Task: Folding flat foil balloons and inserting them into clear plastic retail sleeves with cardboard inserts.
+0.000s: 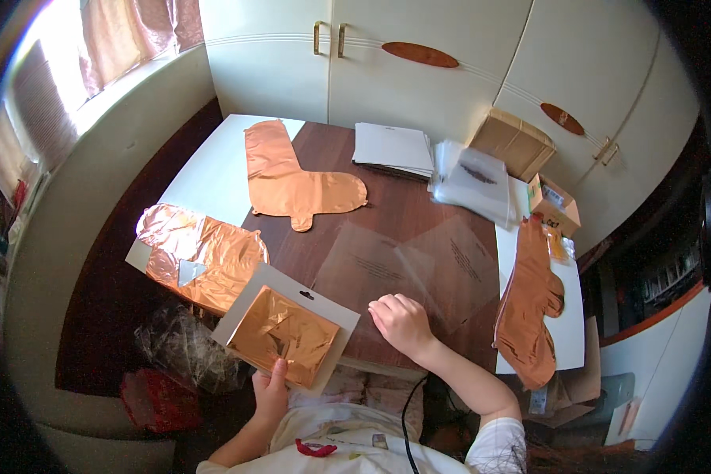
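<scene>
My left hand (272,392) grips a white hanging card (338,306) by its lower edge, thumb on top. Folded flat against that card is a copper-coloured foil balloon (280,328). My right hand (401,322) is closed above the table's near edge, beside two transparent plastic bags (371,265). Its fingers curl inward, and whatever they may hold is hidden. Left of the card lies a shiny, creased foil balloon (213,253). Farther back, another flat foil balloon (296,178) rests on the table.
On the dark wooden table (324,142), a stack of white cards (391,148) and a pile of transparent bags (478,186) stand at the back. A cardboard box (513,142) and a small open box (553,204) sit back right. Another foil balloon (529,308) overhangs the right edge.
</scene>
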Available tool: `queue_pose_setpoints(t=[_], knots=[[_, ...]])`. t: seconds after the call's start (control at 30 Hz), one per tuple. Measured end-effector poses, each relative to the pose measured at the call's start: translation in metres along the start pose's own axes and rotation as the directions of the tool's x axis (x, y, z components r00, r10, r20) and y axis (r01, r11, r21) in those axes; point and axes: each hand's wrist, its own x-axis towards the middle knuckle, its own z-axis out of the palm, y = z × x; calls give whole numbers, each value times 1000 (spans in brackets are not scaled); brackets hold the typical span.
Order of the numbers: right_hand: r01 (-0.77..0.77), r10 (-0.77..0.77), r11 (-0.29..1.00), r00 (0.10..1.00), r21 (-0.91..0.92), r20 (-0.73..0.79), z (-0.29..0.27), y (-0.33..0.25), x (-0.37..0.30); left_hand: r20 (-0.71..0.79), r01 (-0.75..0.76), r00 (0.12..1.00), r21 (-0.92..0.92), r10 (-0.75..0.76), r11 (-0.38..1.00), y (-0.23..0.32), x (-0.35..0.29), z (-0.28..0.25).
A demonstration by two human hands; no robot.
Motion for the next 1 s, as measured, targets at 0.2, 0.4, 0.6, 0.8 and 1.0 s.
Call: queue_pose_setpoints(t=[0.2,0.4,0.6,0.8,1.0], knots=[[123,-122,992,989,7,-80,-4,-5,7,-13,-21,1000,10,21,1000,1,-1,4],[127,-128,991,991,-52,-26,2,-7,-1,-66,-113,991,58,116,992,5,11,-14],[-46,39,977,998,206,38,3,0,2,-78,-131,988,42,134,991,2,10,-18],[-69,66,975,998,213,22,0,2,7,-70,-108,992,13,109,994,1,7,-19],[-21,227,765,944,644,-239,-22,14,20,-86,-165,984,-87,158,982,13,11,-17]])
